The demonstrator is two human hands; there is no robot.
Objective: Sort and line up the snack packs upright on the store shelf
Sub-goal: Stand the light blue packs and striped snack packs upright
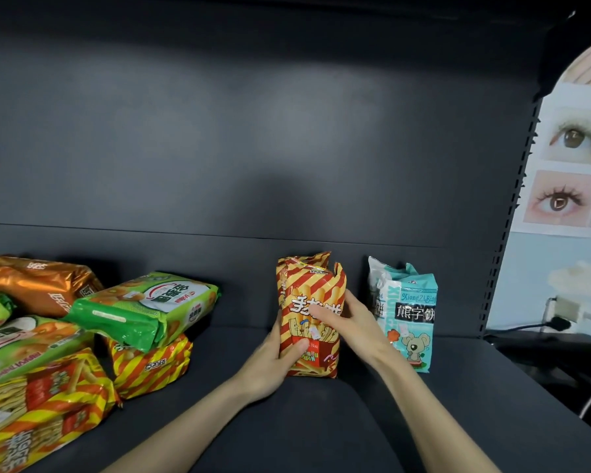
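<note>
Here, a striped pack [308, 285] stands beside "XiongZiBing" pack [410, 315].

Dark shelf [321, 421] has a red-striped pack [307, 288] standing upright in the middle, and a teal pack [410, 322] upright near it on the right. Over on the left, a small striped pack [151, 367] and a big striped pack [41, 414] lie flat, with green packs [144, 305] piled on top.

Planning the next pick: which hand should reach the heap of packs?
Left, probably: the left hand, gripping the upright red striped pack, is nearer the heap; the right hand is farther.
</note>
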